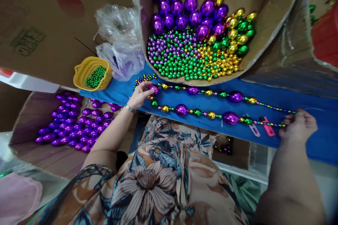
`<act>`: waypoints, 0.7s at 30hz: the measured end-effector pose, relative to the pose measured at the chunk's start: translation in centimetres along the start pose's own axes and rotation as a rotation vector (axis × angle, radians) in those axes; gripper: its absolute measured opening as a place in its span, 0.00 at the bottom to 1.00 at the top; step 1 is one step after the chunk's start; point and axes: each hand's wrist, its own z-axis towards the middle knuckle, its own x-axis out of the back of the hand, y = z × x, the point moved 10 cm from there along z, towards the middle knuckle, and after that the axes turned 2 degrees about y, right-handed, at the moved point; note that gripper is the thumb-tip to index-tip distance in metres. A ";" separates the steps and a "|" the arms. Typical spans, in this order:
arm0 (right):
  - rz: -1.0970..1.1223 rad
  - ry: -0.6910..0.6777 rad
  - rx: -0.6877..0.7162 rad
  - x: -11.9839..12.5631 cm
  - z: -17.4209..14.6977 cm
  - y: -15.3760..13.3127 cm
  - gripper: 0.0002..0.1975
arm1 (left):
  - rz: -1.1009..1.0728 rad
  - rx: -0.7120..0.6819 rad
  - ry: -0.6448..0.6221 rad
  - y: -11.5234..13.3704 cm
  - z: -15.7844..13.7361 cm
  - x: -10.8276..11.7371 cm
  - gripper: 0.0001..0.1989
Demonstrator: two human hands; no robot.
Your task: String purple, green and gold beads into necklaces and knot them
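A bead necklace (181, 109) of shiny purple, green and gold balls is stretched in a long loop over the blue tabletop (311, 147). My left hand (142, 94) pinches the big purple ball at the loop's left end. At the other end my right hand (300, 123) is closed on the strands of small beads, its fingertips partly hidden. Under the lower strand, close to my right hand, lie a pink box cutter (268, 126) and a pale pair of thread snips (254, 128).
Behind the necklace stands an open cardboard box (274, 17) with loose purple, green and gold beads. A yellow basket (105, 81) of green beads and plastic bags (124, 59) are at the left. Lower left, another carton (29, 123) holds purple balls.
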 end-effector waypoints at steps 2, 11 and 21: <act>-0.006 0.010 0.002 0.0 0.0 -0.1 0.09 | 0.011 -0.004 -0.003 0.1 0.0 -0.1 0.27; -0.027 0.025 0.016 0.2 0.3 -0.3 0.07 | -0.012 0.019 -0.027 -0.1 0.0 -0.2 0.27; 0.056 0.024 0.006 0.9 -0.6 -1.3 0.11 | 0.013 -0.047 -0.100 0.2 -0.3 0.1 0.28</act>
